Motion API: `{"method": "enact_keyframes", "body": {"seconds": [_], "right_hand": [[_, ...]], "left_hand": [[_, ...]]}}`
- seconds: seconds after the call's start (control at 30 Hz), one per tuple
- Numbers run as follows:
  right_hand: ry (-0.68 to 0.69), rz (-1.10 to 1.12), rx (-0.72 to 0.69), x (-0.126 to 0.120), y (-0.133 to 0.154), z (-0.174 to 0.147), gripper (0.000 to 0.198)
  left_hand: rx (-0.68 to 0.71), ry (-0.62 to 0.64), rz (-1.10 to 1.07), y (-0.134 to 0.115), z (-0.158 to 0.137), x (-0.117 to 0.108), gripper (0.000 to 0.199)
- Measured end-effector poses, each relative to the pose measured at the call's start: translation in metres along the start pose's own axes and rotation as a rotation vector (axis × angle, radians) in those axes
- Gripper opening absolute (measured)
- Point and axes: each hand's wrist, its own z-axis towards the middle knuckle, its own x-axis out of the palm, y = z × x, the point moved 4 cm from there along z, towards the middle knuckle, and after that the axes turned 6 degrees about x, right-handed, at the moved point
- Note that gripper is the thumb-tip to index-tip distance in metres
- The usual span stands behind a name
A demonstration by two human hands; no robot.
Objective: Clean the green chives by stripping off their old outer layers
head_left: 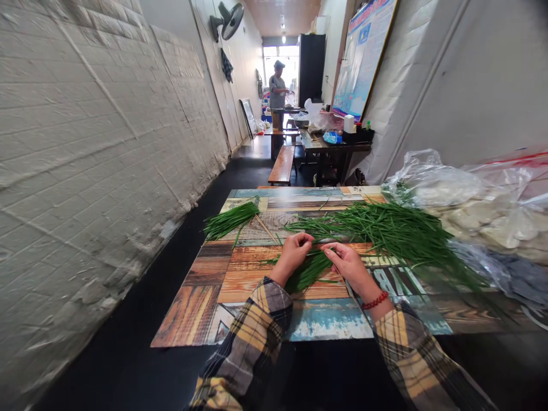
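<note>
A small bunch of chives [311, 272] lies on the table between my hands. My left hand [294, 255] is closed in a pinch at the upper left of this bunch, on chive ends that its fingers largely hide. At the upper right, my right hand [350, 268] pinches chives between thumb and fingers. A larger loose heap of chives [385, 225] spreads behind and to the right of my right hand. Farther left lies an even bundle of chives [231, 221] with thin wooden sticks [266, 227] at its right end.
The patchwork wood-print table [252, 282] has its left edge near a white brick wall [98, 125]. Clear plastic bags with pale contents [483, 222] crowd the right side. Beyond stand a bench [282, 164], a cluttered table [319, 145] and a person [277, 88].
</note>
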Motion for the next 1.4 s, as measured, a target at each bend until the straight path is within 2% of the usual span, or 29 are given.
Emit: {"method": "enact_keyframes", "body": {"seconds": [0.17, 0.47, 0.87, 1.4], "right_hand": [[0.005, -0.009, -0.022, 0.000, -0.004, 0.003, 0.035], [0.005, -0.035, -0.018, 0.002, -0.003, 0.003, 0.033], [0.009, -0.048, -0.016, 0.003, 0.004, -0.001, 0.034], [0.016, -0.037, -0.011, 0.004, 0.003, 0.000, 0.033]], "left_hand": [[-0.031, 0.042, -0.099, -0.005, -0.003, 0.002, 0.015], [-0.023, 0.086, -0.117, -0.009, -0.005, 0.003, 0.018], [-0.021, 0.054, -0.145, -0.009, -0.006, 0.003, 0.016], [-0.051, 0.111, -0.213, -0.012, -0.009, 0.006, 0.016]]}}
